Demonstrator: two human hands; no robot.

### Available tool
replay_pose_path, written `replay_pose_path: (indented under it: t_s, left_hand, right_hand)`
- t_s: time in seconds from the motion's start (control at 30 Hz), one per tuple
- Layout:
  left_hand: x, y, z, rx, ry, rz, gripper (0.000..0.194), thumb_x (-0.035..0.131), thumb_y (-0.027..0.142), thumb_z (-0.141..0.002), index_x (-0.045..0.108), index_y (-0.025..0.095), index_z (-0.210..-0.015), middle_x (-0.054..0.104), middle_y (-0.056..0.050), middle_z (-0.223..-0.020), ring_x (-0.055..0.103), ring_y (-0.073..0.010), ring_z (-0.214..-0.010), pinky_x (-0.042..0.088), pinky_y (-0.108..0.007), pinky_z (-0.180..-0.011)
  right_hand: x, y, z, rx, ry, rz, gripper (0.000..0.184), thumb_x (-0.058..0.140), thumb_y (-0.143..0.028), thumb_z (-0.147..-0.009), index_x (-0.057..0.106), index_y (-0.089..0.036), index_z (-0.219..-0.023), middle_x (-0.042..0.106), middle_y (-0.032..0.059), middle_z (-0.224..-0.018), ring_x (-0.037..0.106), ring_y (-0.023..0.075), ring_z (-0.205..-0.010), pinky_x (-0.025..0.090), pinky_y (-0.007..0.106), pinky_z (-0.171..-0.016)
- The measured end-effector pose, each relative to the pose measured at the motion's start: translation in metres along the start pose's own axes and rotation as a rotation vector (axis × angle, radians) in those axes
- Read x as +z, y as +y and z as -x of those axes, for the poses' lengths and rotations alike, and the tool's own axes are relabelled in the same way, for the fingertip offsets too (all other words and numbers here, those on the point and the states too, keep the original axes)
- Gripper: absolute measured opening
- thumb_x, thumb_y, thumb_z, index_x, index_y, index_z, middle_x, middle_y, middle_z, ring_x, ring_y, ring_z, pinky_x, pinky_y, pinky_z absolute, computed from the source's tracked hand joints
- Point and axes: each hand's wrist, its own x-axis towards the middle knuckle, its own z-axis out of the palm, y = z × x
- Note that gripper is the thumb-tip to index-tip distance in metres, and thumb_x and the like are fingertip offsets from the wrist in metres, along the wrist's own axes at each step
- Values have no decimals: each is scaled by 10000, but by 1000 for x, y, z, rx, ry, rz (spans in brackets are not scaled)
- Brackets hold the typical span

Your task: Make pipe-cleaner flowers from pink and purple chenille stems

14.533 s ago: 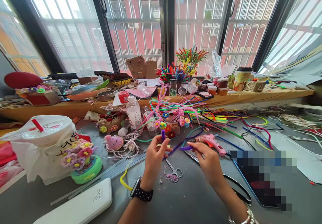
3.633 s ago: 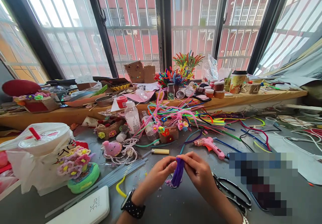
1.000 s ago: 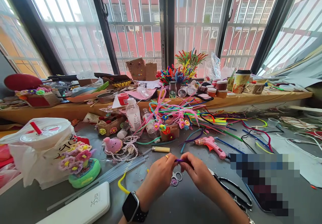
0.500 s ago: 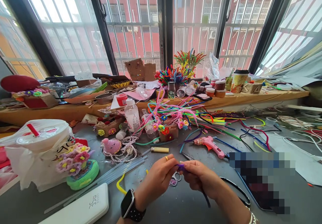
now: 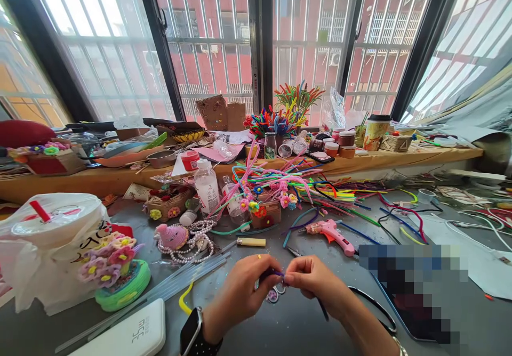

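My left hand (image 5: 248, 285) and my right hand (image 5: 314, 280) meet above the grey table, fingertips close together. Both pinch a small purple piece, apparently a fuzzy pipe cleaner (image 5: 277, 274), mostly hidden by my fingers. A dark strand (image 5: 323, 310) pokes out below my right hand; whether it belongs to the same piece I cannot tell. Beneath the hands lies a pair of scissors (image 5: 281, 289), its handles partly covered and its tips showing beyond. A pink glue gun (image 5: 331, 233) rests just past my right hand, and a lighter (image 5: 251, 242) beyond my left.
Pipe cleaners (image 5: 340, 193) are heaped behind the glue gun. A phone (image 5: 404, 302) and black hoop (image 5: 376, 305) lie right. At left are a white power bank (image 5: 128, 332), clear sticks (image 5: 188, 278), a green flower pot (image 5: 126, 289) and a bagged cup (image 5: 52, 249).
My left fingers have shifted their grip, with thumb and fingers now more spread along the purple piece. Both hands sit slightly lower, and the whole view has moved a little.
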Motion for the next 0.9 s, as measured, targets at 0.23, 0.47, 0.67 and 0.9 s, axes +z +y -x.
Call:
replay_pose_path:
  t_s: [0.23, 0.47, 0.67, 0.9]
  left_hand:
    - [3, -11, -3, -65, -74, -68, 362, 329, 348, -837, 554, 151, -633, 533, 12, -562, 446, -98, -537, 287, -191, -506]
    - [8, -22, -4, -191, -280, -33, 427, 323, 380, -815, 633, 149, -635, 599, 9, -558, 465, -93, -504, 269, -177, -465]
    - [18, -27, -2, -334, -353, -3, 427, 346, 373, -773, 661, 143, -597, 596, -2, -516, 458, -100, -468, 261, -184, -434]
    - [20, -26, -8, -478, -273, 0, 424, 339, 350, -749, 619, 130, -518, 463, 22, -443, 380, -95, -456, 216, -196, -422]
  right_hand:
    - [1, 0, 1, -151, 38, 395, 272, 648, -385, -610, 612, -115, -621, 420, -47, -469, 297, 52, -443, 174, 187, -403]
    - [4, 0, 5, -374, 31, 957, 156, 587, -296, -689, 653, -158, -658, 598, -9, -593, 452, 85, -533, 287, 179, -493]
    - [6, 11, 3, -459, 19, 1251, 33, 598, -191, -663, 630, -184, -661, 634, -15, -628, 538, 101, -575, 292, 178, -498]
    - [14, 18, -2, -686, 198, 1597, 61, 586, -172, -673, 569, -179, -615, 608, -12, -577, 529, 118, -539, 224, 233, -459]
